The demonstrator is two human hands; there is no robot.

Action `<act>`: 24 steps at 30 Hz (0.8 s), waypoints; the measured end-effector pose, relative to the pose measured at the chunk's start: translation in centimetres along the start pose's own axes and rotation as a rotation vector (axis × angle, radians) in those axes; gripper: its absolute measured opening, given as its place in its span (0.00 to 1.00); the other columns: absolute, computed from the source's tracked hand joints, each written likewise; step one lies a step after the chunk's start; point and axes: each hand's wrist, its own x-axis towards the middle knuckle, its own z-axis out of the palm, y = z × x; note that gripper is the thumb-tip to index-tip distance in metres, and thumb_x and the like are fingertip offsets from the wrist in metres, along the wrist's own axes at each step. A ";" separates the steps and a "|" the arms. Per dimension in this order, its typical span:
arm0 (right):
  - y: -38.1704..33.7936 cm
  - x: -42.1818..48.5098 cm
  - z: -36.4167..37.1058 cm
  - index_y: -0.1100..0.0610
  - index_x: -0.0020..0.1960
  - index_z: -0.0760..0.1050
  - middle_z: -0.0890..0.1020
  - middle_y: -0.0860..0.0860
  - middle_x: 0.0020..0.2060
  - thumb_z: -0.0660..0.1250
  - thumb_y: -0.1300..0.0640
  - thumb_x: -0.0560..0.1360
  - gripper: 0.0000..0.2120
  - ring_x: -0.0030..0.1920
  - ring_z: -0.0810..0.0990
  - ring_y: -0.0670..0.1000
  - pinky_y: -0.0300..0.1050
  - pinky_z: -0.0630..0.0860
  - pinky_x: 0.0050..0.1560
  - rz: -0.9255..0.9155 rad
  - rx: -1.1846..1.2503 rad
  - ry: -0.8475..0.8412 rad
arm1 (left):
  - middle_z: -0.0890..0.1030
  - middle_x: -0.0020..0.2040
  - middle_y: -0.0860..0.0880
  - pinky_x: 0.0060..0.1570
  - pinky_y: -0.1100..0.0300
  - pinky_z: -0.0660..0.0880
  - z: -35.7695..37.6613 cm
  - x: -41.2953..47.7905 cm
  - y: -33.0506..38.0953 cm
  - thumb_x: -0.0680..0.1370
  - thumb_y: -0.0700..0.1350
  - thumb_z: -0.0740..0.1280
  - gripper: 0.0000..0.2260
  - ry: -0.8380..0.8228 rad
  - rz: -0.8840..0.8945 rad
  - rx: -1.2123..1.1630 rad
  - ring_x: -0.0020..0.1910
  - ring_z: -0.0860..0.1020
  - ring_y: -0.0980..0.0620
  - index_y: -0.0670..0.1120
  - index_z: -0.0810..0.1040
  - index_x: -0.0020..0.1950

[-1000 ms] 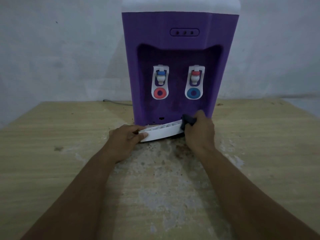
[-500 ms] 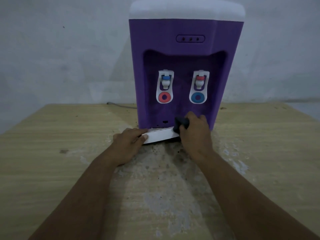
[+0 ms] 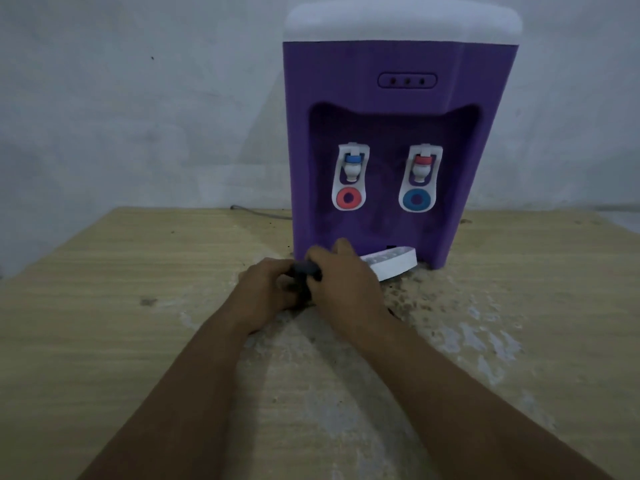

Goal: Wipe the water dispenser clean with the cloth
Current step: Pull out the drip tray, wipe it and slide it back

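- A pale grey wall (image 3: 138, 98) is filling the upper half of the view.
- A light wooden table (image 3: 104, 341) is stretching across the lower half, and its surface is showing a worn, whitish, speckled patch in front of the person.
- A purple water dispenser (image 3: 398, 98) with a white top (image 3: 401, 19) is standing upright on the table against the wall, right of centre.
- 2 bare forearms are reaching in from the bottom edge and meeting at the dispenser's front lower left corner.
- The right hand (image 3: 346, 282) is lying knuckles up just in front of the dispenser's base, with its fingers curling over the cloth and gripping it.
- The left hand (image 3: 266, 292) is sitting just beside the right hand, touching it, with its fingers curling around the cloth's near end.
- A white drip tray (image 3: 391, 263) is sticking out at a tilt from the foot of the dispenser, and the right hand is covering its left end.
- 2 white taps are hanging in the dispenser's recess: the left tap (image 3: 351, 176) is wearing a blue cap above a red ring, and the right tap (image 3: 420, 176) is wearing a red cap above a blue ring.
- The cloth (image 3: 306, 268), dark and bunched small, is being held between the 2 hands, low over the table near the dispenser's left corner.
- An oval panel (image 3: 407, 80) with 3 small dots is sitting above the recess.
- A thin grey cable (image 3: 256, 213) is trailing along the table's far edge, left of the dispenser.
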 end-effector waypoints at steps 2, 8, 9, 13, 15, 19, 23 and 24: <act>1.1 0.7 -0.9 0.52 0.40 0.70 0.71 0.52 0.45 0.64 0.56 0.75 0.05 0.39 0.74 0.55 0.47 0.68 0.37 0.110 0.047 -0.032 | 0.81 0.44 0.59 0.37 0.75 0.70 0.0 0.2 -0.3 0.65 0.43 0.81 0.16 0.017 -0.008 0.035 0.41 0.79 0.62 0.51 0.83 0.50; 2.3 1.9 -1.4 0.53 0.39 0.70 0.76 0.53 0.44 0.64 0.55 0.75 0.08 0.44 0.79 0.55 0.50 0.74 0.46 0.210 -0.057 -0.104 | 0.81 0.45 0.64 0.40 0.75 0.68 0.3 0.3 -0.5 0.66 0.50 0.80 0.16 -0.022 -0.008 0.059 0.45 0.77 0.68 0.57 0.83 0.52; 1.9 1.6 -1.2 0.54 0.43 0.73 0.75 0.53 0.45 0.64 0.54 0.76 0.04 0.43 0.78 0.55 0.49 0.74 0.45 0.162 -0.051 -0.085 | 0.81 0.45 0.63 0.40 0.73 0.69 0.3 0.4 -0.6 0.66 0.51 0.79 0.15 -0.017 -0.012 0.065 0.45 0.77 0.67 0.58 0.83 0.51; 0.6 0.5 -0.6 0.53 0.50 0.75 0.72 0.51 0.45 0.64 0.54 0.74 0.06 0.42 0.76 0.54 0.50 0.75 0.43 -0.011 -0.002 -0.153 | 0.83 0.44 0.59 0.43 0.64 0.71 0.3 0.7 -0.9 0.67 0.51 0.78 0.13 -0.031 0.006 0.059 0.45 0.79 0.63 0.59 0.81 0.48; 0.7 0.9 -1.6 0.51 0.49 0.77 0.73 0.50 0.44 0.64 0.55 0.74 0.05 0.44 0.75 0.53 0.48 0.74 0.44 -0.041 0.039 -0.223 | 0.82 0.45 0.57 0.43 0.65 0.70 0.4 0.7 -1.1 0.66 0.52 0.79 0.14 -0.014 0.014 0.088 0.45 0.78 0.63 0.57 0.82 0.49; 1.3 2.5 -3.7 0.51 0.50 0.79 0.76 0.51 0.46 0.66 0.56 0.74 0.06 0.48 0.77 0.54 0.44 0.68 0.43 -0.093 -0.136 -0.363 | 0.79 0.47 0.57 0.43 0.65 0.71 0.6 0.6 -1.1 0.64 0.54 0.80 0.16 0.039 -0.008 0.118 0.46 0.77 0.59 0.57 0.81 0.49; 2.0 2.7 -3.8 0.47 0.42 0.73 0.71 0.48 0.43 0.65 0.55 0.74 0.04 0.42 0.76 0.54 0.46 0.68 0.40 -0.091 -0.113 -0.219 | 0.78 0.47 0.58 0.42 0.68 0.69 0.7 0.6 -1.0 0.63 0.55 0.81 0.17 0.039 0.006 0.080 0.46 0.76 0.61 0.57 0.81 0.48; 2.1 2.6 -3.7 0.47 0.43 0.75 0.70 0.48 0.43 0.65 0.56 0.73 0.03 0.41 0.75 0.54 0.46 0.68 0.39 -0.135 -0.103 -0.234 | 0.78 0.47 0.57 0.41 0.69 0.69 0.7 0.6 -1.0 0.63 0.54 0.81 0.17 0.046 0.013 0.079 0.45 0.76 0.61 0.56 0.81 0.48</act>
